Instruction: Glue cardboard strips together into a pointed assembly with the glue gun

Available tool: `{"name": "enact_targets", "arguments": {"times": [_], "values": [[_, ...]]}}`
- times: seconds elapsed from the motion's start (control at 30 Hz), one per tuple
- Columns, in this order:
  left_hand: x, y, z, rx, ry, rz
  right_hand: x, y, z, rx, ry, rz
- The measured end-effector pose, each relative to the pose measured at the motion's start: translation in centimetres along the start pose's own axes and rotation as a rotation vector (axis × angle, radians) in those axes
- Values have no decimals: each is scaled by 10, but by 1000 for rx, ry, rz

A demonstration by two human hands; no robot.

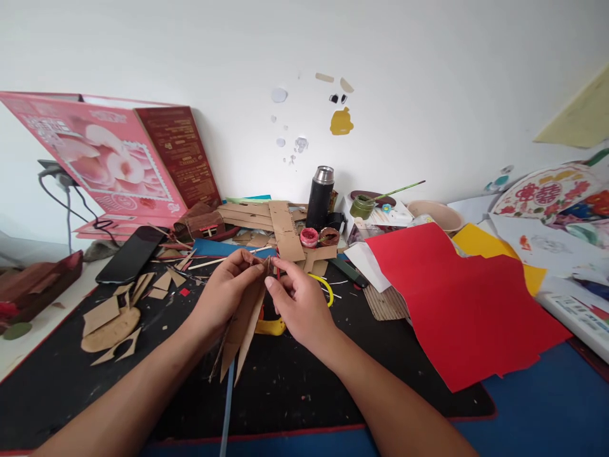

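Held up over the black mat (295, 400) is a folded piece of brown cardboard (247, 311), its long flaps hanging toward me. My left hand (238, 282) is closed around its upper left side, thumb and fingers near the tip. At that same tip, my right hand (297, 295) pinches the cardboard's top edge between thumb and forefinger. Under the hands lies a yellow and orange tool (271, 327), mostly hidden. A pale translucent stick (227, 406) runs from beneath the cardboard to the bottom of the view.
Cardboard scraps (111, 317) and a phone (130, 254) lie left. A black thermos (320, 198), red paint jar (309, 237) and green paint jar (362, 207) stand behind. Red paper (457, 304) covers the right. A yellow loop (328, 289) shows beside my right hand. A pink box (118, 158) stands back left.
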State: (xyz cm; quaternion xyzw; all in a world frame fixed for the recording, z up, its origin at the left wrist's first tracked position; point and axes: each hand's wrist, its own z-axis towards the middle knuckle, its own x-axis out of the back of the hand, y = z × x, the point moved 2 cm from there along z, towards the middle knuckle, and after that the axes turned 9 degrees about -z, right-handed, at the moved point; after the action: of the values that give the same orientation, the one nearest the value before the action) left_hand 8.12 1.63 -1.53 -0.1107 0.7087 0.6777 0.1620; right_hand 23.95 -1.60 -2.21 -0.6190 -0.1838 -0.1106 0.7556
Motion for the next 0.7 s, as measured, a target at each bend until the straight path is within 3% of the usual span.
{"name": "enact_targets", "arguments": {"times": [0.47, 0.7], "values": [[-2, 1, 1, 20, -6, -2, -1, 5, 2, -3, 25, 11], [8, -1, 0, 32, -1, 12, -2, 1, 0, 2, 0, -32]]}}
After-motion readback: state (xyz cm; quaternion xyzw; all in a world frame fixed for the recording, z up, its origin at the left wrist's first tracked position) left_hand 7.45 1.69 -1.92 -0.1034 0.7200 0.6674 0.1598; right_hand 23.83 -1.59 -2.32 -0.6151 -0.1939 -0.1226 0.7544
